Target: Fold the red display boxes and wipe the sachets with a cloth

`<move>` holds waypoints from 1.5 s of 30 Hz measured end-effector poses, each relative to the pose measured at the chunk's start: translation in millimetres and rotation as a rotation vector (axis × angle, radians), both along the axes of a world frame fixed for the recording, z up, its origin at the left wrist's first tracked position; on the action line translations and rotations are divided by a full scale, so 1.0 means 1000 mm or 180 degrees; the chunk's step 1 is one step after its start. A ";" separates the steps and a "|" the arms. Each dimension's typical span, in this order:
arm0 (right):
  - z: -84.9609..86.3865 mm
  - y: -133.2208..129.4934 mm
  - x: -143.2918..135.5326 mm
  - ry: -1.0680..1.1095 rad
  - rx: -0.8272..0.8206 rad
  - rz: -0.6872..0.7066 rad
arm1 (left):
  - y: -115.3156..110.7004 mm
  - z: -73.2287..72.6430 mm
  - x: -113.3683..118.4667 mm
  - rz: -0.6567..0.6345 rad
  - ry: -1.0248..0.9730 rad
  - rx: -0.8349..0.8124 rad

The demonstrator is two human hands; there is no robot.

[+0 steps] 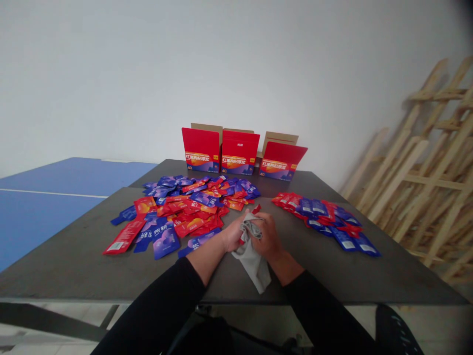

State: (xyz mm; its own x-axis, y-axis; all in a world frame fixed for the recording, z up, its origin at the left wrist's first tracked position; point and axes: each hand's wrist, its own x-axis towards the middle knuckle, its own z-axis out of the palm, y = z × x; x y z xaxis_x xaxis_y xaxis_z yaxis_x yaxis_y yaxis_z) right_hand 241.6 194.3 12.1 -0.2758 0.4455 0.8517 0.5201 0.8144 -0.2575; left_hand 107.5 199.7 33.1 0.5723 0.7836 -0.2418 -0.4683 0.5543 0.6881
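Observation:
Near the front middle of the table, my two hands are close together around a crumpled grey cloth [254, 266]. My right hand [269, 237] is closed on the cloth, whose loose end hangs down toward the table's front edge. A red pouch [256, 209] shows its tip above the fingers and a sliver beside the cloth. My left hand [232, 235] is closed around this pouch, most of which is hidden by the cloth and fingers. Left of my hands spreads a loose heap of red and purple pouches [192, 209]. A neater group of pouches [320, 209] lies to the right.
Three open red cartons, the left [201, 153], middle [239, 154] and right one [281, 160], stand at the back of the dark table [121, 281]. A blue table [55, 202] adjoins at left. Wooden frames [432, 182] lean against the wall at right.

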 end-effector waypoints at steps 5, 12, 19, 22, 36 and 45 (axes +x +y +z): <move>0.000 0.013 0.003 0.0792 -0.0247 -0.0727 | -0.005 -0.004 0.004 -0.0274 0.0224 0.0140; 0.001 0.028 0.014 0.1289 -0.0652 -0.1157 | -0.001 0.001 -0.009 -0.0414 0.0316 0.0634; -0.015 0.039 0.020 0.1033 -0.1097 -0.1452 | 0.004 0.012 -0.023 -0.0213 -0.0571 0.0164; -0.015 0.030 0.015 0.0533 -0.0832 -0.1190 | 0.004 0.017 -0.021 0.0323 -0.0860 0.0162; 0.003 0.016 0.012 0.1406 -0.2436 0.0330 | 0.008 -0.006 0.010 0.1351 -0.0246 0.1256; 0.038 0.048 0.099 0.2119 -0.2485 -0.0659 | 0.005 -0.018 0.008 0.0695 0.0736 0.1805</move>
